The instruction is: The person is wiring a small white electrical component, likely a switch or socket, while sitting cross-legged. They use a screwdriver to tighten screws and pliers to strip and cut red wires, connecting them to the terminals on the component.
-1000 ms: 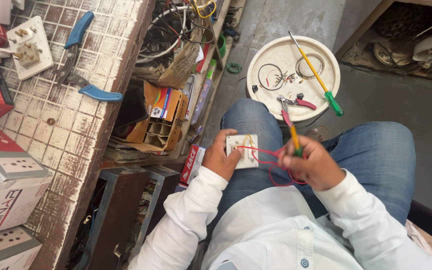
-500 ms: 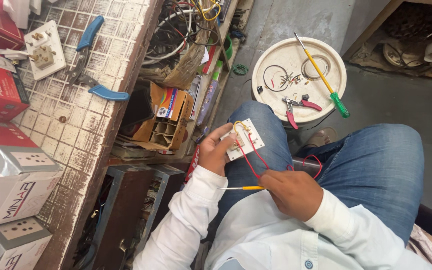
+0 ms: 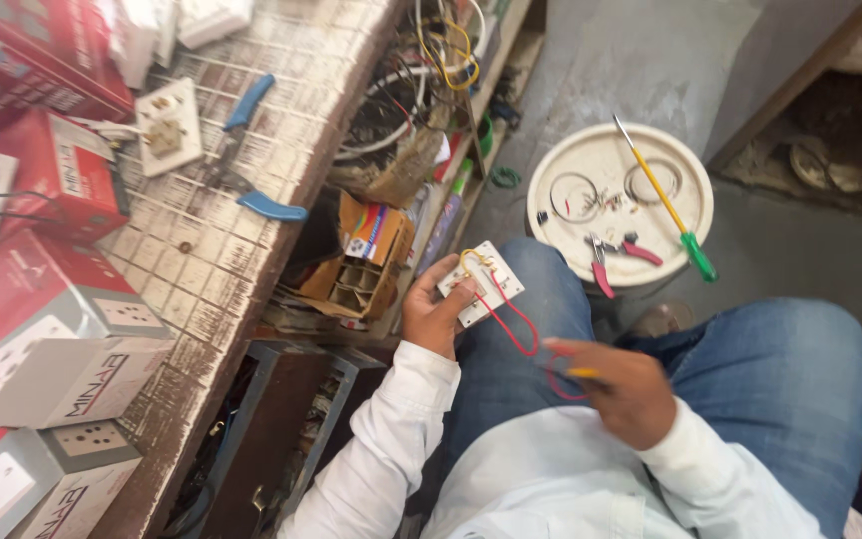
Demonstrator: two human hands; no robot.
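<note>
Landmark: the white switch plate (image 3: pixel 481 283), held over the person's left thigh, just right of the bench edge.
Left hand (image 3: pixel 438 315): fingers and thumb pressed around the plate's lower left corner, holding it tilted with its back up.
Wire: a red wire (image 3: pixel 511 324) loops down from the plate toward the right hand; a short yellow wire sits at the plate's top.
Right hand (image 3: pixel 623 391): below and right of the plate, over the lap; fingers curled around a thin yellow-handled tool (image 3: pixel 583 373), blurred, so how tight the grip is I cannot tell.
Open room: bare grey floor above and right of the plate, between the shelves and the bucket; the lap between the hands is free.
Edges: the bench (image 3: pixel 212 250) edge runs diagonally left of the plate; cluttered shelves lie under it, near the left hand.
Bucket lid (image 3: pixel 561 160): round, white, above right of the plate; on it a yellow screwdriver with green handle (image 3: pixel 665 203), red-handled pliers (image 3: pixel 616 255) and wire rings.
Packages: red and grey boxes (image 3: pixel 52 339) with socket pictures, far left of the plate on the bench; a small orange carton (image 3: pixel 366 260) on the shelf just left of the plate.
Bench top: worn white tiles, with blue-handled pliers (image 3: pixel 251 150) and a white socket (image 3: pixel 167 125).
Room: grey concrete floor, wooden shelf at upper right.
</note>
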